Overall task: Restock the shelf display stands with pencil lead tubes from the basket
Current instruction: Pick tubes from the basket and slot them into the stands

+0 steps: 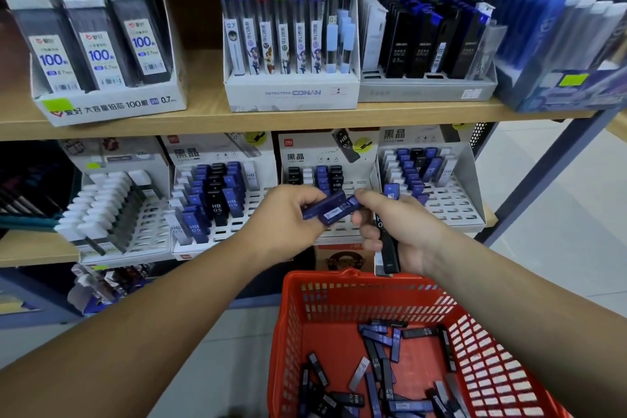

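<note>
A blue lead tube lies crosswise between my hands, in front of the middle white display stand on the lower shelf. My left hand pinches its left end. The thumb and forefinger of my right hand touch its right end, while the same hand clutches a bundle of tubes, black and blue ones, upright in the palm. Below, the red basket holds several loose black, blue and grey tubes.
Lower-shelf stands to the left and right are partly filled with blue, black and white tubes. The upper shelf carries several boxes of lead refills. A blue metal shelf post runs down at the right, beside pale floor.
</note>
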Demonstrator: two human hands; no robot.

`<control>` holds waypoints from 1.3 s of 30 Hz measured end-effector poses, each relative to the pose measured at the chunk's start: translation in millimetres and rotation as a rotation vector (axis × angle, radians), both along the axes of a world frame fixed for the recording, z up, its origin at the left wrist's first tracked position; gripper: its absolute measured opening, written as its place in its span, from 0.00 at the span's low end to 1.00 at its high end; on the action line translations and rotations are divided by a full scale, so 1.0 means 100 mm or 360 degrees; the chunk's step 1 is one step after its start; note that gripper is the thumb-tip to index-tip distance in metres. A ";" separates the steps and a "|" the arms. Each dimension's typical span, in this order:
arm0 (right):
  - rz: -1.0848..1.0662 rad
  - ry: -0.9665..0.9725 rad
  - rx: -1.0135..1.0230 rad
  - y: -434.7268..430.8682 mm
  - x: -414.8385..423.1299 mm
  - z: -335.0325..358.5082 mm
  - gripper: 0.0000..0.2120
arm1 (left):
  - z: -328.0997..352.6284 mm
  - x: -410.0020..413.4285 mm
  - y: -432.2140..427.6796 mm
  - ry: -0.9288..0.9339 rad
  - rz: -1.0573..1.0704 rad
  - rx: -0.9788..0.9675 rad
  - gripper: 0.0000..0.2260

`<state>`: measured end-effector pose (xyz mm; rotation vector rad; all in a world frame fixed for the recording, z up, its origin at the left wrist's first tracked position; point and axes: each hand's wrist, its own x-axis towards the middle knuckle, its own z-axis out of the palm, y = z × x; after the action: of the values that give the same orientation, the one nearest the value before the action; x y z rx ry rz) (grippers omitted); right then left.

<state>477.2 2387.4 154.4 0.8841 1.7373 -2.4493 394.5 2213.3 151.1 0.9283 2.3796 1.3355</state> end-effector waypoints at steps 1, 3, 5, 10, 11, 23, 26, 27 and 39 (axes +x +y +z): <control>-0.0047 -0.0006 0.0005 0.00 -0.01 -0.01 0.08 | 0.03 0.00 0.00 -0.0050 -0.0024 0.0022 0.06; -0.0145 -0.0024 -0.0013 0.03 -0.04 -0.03 0.07 | 0.07 0.02 -0.01 -0.0113 -0.0027 0.0044 0.12; -0.0156 -0.0033 -0.0056 0.04 -0.05 -0.05 0.07 | 0.08 0.05 0.00 -0.0060 0.0014 0.0010 0.10; -0.0054 0.0059 -0.0046 0.09 -0.05 -0.07 0.14 | 0.02 -0.05 -0.02 -0.0213 0.0108 -0.0040 0.09; -0.0047 0.0081 -0.0014 0.12 -0.04 -0.07 0.14 | 0.03 -0.07 -0.02 -0.0295 0.0127 -0.0050 0.11; -0.0096 0.0179 0.0665 0.15 -0.03 -0.08 0.03 | -0.01 -0.20 -0.11 -0.0670 0.0240 -0.0086 0.16; -0.0134 0.0206 0.1096 0.19 -0.08 -0.16 0.02 | 0.01 -0.26 -0.20 -0.0769 0.0314 -0.0055 0.13; -0.0107 0.0227 0.1186 0.18 -0.11 -0.19 0.03 | 0.01 -0.27 -0.22 -0.0815 0.0299 -0.0042 0.11; 0.0311 0.0222 0.1784 0.09 -0.46 -0.43 0.03 | -0.08 -0.35 -0.42 -0.1283 0.0242 0.0177 0.10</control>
<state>431.3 2396.5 111.1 0.4643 3.0687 -1.2886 359.6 2170.9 143.0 0.1496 1.7751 1.5253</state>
